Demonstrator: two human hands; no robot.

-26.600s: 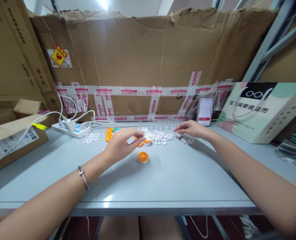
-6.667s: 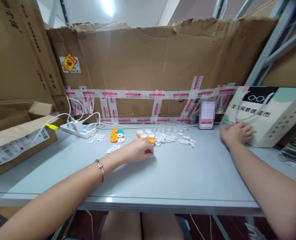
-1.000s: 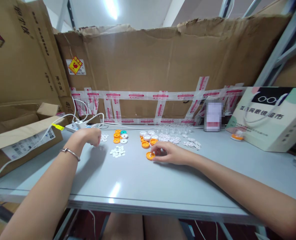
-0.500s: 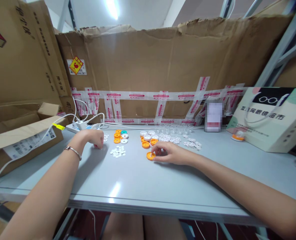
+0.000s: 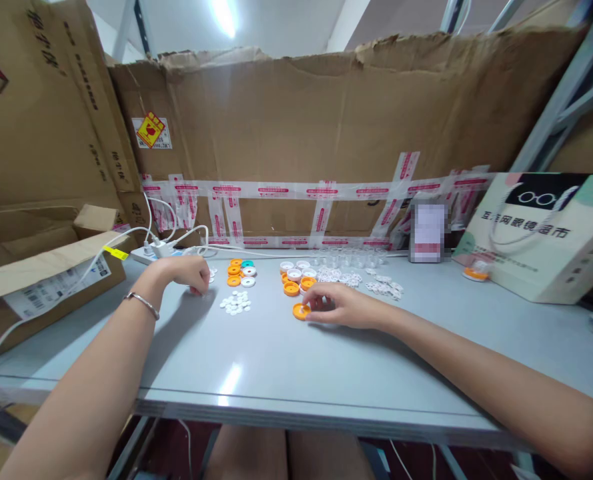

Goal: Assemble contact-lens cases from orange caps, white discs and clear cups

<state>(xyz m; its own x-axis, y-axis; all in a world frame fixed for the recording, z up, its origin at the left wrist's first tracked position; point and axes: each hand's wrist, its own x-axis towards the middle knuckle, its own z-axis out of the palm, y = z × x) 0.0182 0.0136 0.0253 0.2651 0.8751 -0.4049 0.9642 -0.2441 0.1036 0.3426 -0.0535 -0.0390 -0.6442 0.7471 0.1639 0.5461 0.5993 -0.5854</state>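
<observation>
My right hand (image 5: 337, 305) grips the edge of a round orange cap (image 5: 300, 311) lying on the table, with something small and pale in its middle. Behind that hand are stacked orange caps (image 5: 291, 289) and white caps (image 5: 294, 274). On the left, my left hand (image 5: 191, 272) is closed, fingers curled down beside a few small white pieces (image 5: 213, 274); whatever its fingertips hold is hidden. Between the hands lies a loose cluster of small white discs (image 5: 235, 303). Beyond it sit orange, white and one teal ring-shaped caps (image 5: 247, 265).
Clear small cups (image 5: 351, 257) and piles of white pieces (image 5: 385, 287) lie toward the back. A phone (image 5: 429, 230) leans against the large carton (image 5: 286, 127). A gift bag (image 5: 536, 233) stands right; an open box (image 5: 51, 267) and power strip (image 5: 141, 255) are left.
My left hand has shifted very slightly right and stays closed near the white pieces. My right hand keeps its grip on the orange cap. The view has tilted a little.
</observation>
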